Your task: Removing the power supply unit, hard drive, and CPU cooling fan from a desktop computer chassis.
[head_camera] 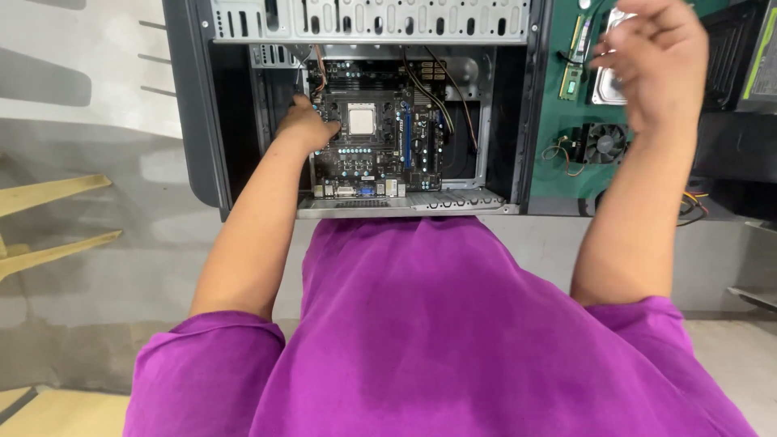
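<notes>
Inside computer case (202, 121), left hand (303, 125) partly hides motherboard (376, 129).

Pretty evenly lit overall, soft daylight-ish light, no harsh hotspots. The pale grey concrete surface (97, 146) at left is washed out a bit, with faint soft-edged shadows smeared across it. The inside of the open grey metal computer case (194, 97) is noticeably darker, especially along its side walls, though the black motherboard with the silver square processor (376, 129) is kept sharp and readable. Motion blur is seen on the raised right hand (655, 61); the left hand (306, 125) is crisp. Straight edges are bowed slightly toward the frame borders by the wide lens. The purple shirt (437, 340) looks saturated and soft up close.
</notes>
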